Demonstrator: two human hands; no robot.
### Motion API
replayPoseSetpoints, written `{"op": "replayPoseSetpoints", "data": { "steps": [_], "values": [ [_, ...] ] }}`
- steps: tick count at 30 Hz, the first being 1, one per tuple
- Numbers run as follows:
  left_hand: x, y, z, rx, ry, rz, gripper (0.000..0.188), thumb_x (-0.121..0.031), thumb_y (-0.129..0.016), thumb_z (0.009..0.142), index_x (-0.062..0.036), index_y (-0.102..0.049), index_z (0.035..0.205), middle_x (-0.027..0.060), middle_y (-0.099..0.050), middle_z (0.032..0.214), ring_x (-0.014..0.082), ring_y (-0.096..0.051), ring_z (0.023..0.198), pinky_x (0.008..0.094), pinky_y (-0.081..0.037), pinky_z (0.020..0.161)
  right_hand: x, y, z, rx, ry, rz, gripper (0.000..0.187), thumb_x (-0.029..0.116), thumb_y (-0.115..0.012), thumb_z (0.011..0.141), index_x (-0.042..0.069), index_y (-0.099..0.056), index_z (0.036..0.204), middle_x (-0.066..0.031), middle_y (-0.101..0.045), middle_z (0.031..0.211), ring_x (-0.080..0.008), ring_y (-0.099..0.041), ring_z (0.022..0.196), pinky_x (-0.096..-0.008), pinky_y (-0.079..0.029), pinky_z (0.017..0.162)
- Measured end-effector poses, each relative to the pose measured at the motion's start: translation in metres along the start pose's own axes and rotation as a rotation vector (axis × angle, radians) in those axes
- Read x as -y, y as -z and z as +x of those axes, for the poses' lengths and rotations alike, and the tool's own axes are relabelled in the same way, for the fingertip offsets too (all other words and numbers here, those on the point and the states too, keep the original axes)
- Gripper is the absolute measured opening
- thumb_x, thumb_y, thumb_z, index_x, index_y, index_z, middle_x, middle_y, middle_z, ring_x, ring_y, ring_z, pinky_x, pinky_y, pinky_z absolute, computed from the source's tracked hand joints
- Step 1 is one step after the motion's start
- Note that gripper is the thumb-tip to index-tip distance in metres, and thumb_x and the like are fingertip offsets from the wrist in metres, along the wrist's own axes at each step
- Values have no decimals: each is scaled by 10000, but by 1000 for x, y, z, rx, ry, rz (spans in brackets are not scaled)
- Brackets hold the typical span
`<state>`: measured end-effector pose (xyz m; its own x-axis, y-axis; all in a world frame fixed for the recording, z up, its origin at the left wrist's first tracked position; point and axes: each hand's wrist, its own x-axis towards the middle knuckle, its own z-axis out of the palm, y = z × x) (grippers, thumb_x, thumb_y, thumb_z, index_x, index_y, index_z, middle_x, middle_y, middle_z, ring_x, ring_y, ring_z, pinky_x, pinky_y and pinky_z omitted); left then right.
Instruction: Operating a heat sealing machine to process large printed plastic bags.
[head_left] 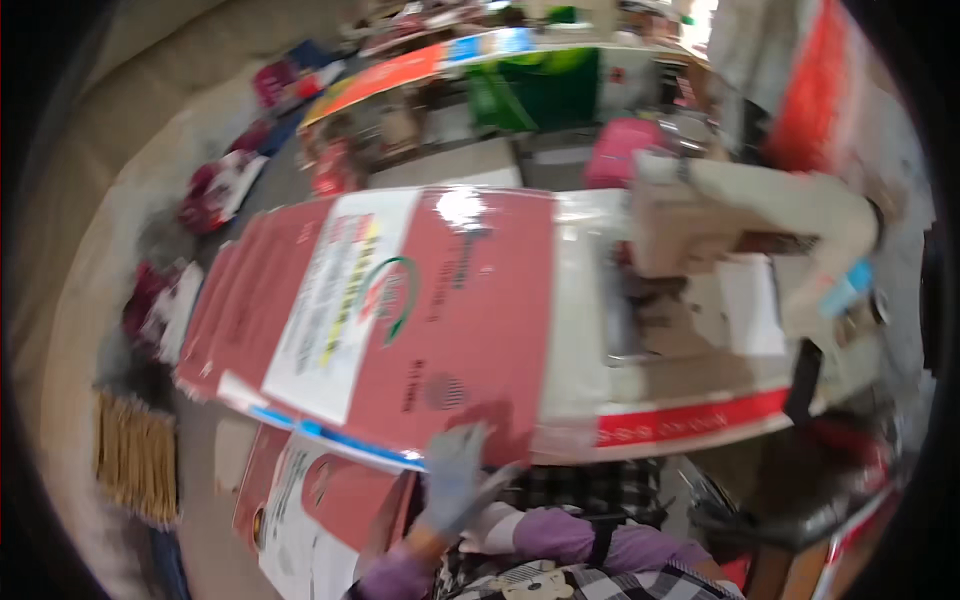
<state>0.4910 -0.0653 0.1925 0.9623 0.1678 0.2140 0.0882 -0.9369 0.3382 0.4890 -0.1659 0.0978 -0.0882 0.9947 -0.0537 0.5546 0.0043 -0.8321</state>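
Note:
A fan of large, glossy red printed bags (480, 300) with white panels lies across the table before me. My left hand (455, 475), in a grey glove, is at the near edge of the top bag. Its fingers stretch out over the red surface and its thumb stands apart; motion blurs it. My right hand (490, 525), in a pale glove, is close to my body just below the left one. The left hand partly covers it, and its fingers are hidden. To the right of the bags stands a beige sewing machine (740, 190).
More red bags (310, 500) lie lower, at the near left. A bundle of tan strips (135, 460) sits on the floor at far left, with maroon-and-white bundles (215, 190) beyond. A pink object (620, 150) stands behind the machine. A dark bin-like shape (800, 480) is at the near right.

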Motion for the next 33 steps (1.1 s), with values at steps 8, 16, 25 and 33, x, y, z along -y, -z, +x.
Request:
{"op": "replayPoseSetpoints", "data": {
  "steps": [8, 16, 25, 33],
  "values": [
    [36, -113, 78, 216, 284, -1009, 171, -187, -666, 883, -25, -706, 849, 19, -634, 702, 88, -580, 682, 286, -479, 699, -28, 129, -141, -1067, -385, 212, 200, 185, -610, 901, 23, -676, 997, -122, -672, 834, -206, -651, 754, -328, -508, 713],
    [12, -72, 82, 94, 22, -710, 71, -41, -653, 886, 18, -693, 886, 8, -663, 846, 54, -565, 775, 221, -477, 706, -41, 174, -110, -892, -417, -7, 367, 381, -505, 926, 61, -686, 935, -207, -660, 844, -407, -616, 826, -451, -491, 758],
    [-8, -56, 65, 236, 236, -1058, 93, 43, -576, 850, 3, -651, 887, -7, -639, 828, 59, -574, 757, 213, -463, 663, -35, 141, -72, -1245, -445, 955, 238, 222, -746, 813, 22, -679, 703, -17, -553, 550, -108, -531, 560, -314, -424, 525],
    [-4, -46, 47, -83, 279, -1350, 132, 92, -565, 818, 27, -657, 888, 42, -639, 945, 104, -571, 874, 252, -476, 818, -11, 144, -117, -1371, -499, -324, 532, 291, -782, 726, 30, -565, 1136, -181, -504, 1303, -371, -543, 1111, -423, -484, 882]
  ]
}}
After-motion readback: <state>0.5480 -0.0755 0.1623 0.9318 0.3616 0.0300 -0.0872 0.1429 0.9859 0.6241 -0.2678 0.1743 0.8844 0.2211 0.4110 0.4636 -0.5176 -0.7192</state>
